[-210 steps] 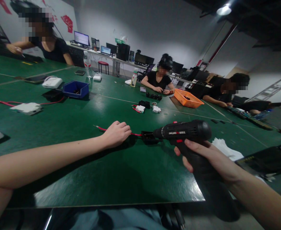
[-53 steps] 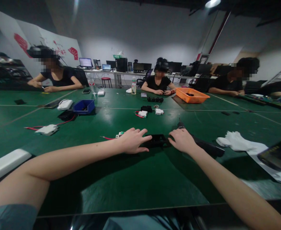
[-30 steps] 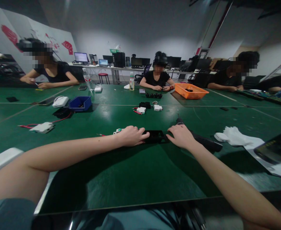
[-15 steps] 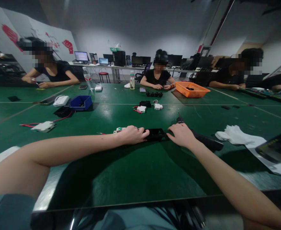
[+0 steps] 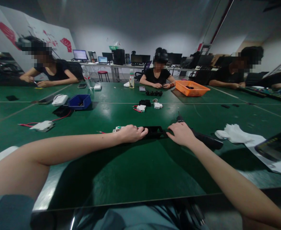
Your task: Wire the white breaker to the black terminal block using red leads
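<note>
A long black plastic frame with openings [image 5: 153, 131] lies on the green table in front of me. My left hand [image 5: 131, 133] is closed around its left end, fingers curled over the part. At the other end, my right hand [image 5: 182, 133] has its thumb and fingertips on either side of the frame's tip. A black power screwdriver [image 5: 208, 140] lies beneath and beyond my right hand, its bit pointing away from me. Beside my left wrist sits a white device with a green spot [image 5: 118, 129], partly hidden by the hand.
White modules with red wires [image 5: 42, 126] lie left and farther ahead. A blue bin [image 5: 80, 102] stands left, an orange basket [image 5: 191, 89] at the back. White gloves [image 5: 237, 133] and a dark phone-like device [image 5: 276, 147] lie right. Three people sit across the table.
Both hands stay at the ends of the black frame, almost still. The whole view has shifted slightly.
</note>
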`<state>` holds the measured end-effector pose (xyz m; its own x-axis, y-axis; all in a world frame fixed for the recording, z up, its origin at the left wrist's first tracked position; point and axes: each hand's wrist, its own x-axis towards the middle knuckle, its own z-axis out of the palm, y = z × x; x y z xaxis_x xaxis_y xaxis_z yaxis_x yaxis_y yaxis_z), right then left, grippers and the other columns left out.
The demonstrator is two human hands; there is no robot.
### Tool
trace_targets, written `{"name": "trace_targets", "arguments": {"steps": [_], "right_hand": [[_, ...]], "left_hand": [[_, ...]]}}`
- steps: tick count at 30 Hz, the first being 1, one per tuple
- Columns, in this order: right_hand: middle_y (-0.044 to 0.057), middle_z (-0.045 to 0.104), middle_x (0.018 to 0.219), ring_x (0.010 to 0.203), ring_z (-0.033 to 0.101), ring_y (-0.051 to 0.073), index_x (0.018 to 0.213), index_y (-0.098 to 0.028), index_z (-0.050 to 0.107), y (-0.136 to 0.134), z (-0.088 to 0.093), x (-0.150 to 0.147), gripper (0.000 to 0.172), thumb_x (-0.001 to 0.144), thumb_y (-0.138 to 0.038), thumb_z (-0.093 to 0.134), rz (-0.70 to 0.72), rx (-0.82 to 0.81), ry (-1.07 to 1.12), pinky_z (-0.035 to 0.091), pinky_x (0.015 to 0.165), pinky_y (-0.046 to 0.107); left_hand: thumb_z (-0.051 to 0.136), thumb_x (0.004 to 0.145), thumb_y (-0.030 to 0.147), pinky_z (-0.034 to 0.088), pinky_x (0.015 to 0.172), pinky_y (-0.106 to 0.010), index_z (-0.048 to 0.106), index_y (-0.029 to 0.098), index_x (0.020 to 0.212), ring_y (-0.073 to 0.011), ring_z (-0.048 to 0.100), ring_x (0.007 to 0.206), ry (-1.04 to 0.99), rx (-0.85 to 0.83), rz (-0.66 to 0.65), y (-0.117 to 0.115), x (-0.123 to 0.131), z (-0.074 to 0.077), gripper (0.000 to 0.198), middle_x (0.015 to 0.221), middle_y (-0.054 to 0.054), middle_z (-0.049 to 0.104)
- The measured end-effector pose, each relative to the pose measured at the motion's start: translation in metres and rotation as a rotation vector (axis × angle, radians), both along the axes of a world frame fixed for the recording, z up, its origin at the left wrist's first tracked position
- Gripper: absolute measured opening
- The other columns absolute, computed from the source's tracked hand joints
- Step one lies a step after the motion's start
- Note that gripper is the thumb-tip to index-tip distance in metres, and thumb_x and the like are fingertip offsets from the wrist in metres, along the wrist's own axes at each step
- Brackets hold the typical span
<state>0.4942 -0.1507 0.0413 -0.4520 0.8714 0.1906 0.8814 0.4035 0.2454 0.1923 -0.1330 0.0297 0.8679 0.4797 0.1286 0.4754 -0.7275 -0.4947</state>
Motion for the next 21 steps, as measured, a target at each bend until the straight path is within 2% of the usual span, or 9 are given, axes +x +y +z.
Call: {"name": "trace_targets", "arguments": {"steps": [8, 11, 16, 21], "right_hand": [[0.012, 0.072, 0.107, 0.101, 0.064, 0.028, 0.11, -0.014, 0.069, 0.0, 0.001, 0.0, 0.037, 0.098, -0.042, 0.048, -0.003, -0.002, -0.009, 0.039, 0.093, 0.041], [0.012, 0.072, 0.107, 0.102, 0.063, 0.028, 0.11, -0.014, 0.069, 0.001, 0.001, -0.001, 0.037, 0.098, -0.042, 0.048, -0.005, -0.009, -0.006, 0.039, 0.093, 0.042], [0.012, 0.072, 0.108, 0.101, 0.064, 0.027, 0.109, -0.015, 0.07, 0.002, 0.0, 0.0, 0.037, 0.098, -0.041, 0.047, 0.007, -0.007, 0.013, 0.039, 0.094, 0.042], [0.012, 0.073, 0.107, 0.101, 0.065, 0.028, 0.109, -0.015, 0.07, 0.004, -0.003, 0.003, 0.037, 0.098, -0.041, 0.047, 0.019, 0.003, 0.024, 0.04, 0.093, 0.044]], "left_hand": [[0.028, 0.099, 0.011, 0.045, 0.059, -0.03, 0.043, 0.013, 0.14, -0.0225, 0.07, 0.076, -0.021, -0.023, 0.11, 0.007, -0.005, -0.003, 0.044, 0.097, -0.014, 0.066], [0.028, 0.099, 0.012, 0.047, 0.062, -0.031, 0.044, 0.011, 0.139, -0.0242, 0.072, 0.08, -0.067, -0.06, 0.196, 0.012, -0.009, 0.0, 0.043, 0.098, -0.016, 0.067], [0.022, 0.104, 0.031, 0.052, 0.067, -0.038, 0.048, 0.01, 0.132, -0.0307, 0.073, 0.08, -0.16, -0.13, 0.453, 0.029, -0.031, 0.003, 0.043, 0.098, -0.019, 0.069], [0.023, 0.102, 0.042, 0.054, 0.072, -0.043, 0.05, 0.012, 0.125, -0.0344, 0.073, 0.082, -0.274, -0.256, 0.825, 0.049, -0.08, 0.008, 0.046, 0.085, -0.016, 0.072]]}}
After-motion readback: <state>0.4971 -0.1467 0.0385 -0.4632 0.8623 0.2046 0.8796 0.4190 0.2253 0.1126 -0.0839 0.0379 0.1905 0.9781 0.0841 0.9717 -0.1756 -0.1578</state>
